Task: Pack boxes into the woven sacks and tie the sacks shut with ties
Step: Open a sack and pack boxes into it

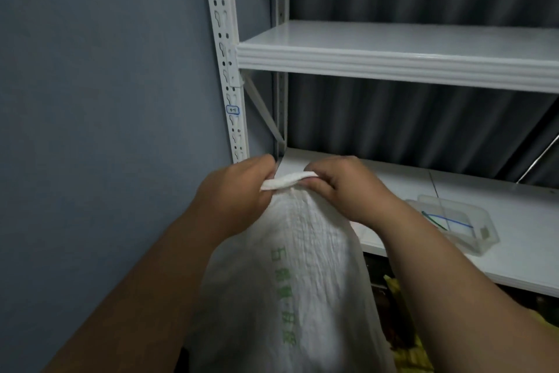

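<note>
Centrally, the left hand [239, 188] and right hand [348, 188] both clamp their grip on the rolled mouth of the white woven sack [290, 276], which hangs toward the lower middle; right of it, a clear tray [472, 239] of ties [447, 221] rests on the shelf [514, 251].

You've got a white metal shelving rack [239, 76] in front of you, slotted upright on its left. Its lower shelf [514, 251] carries a clear plastic tray [472, 239] near the front edge, thin blue and green ties [447, 221] lying inside. The upper shelf [393, 52] shows only its white board.
</note>
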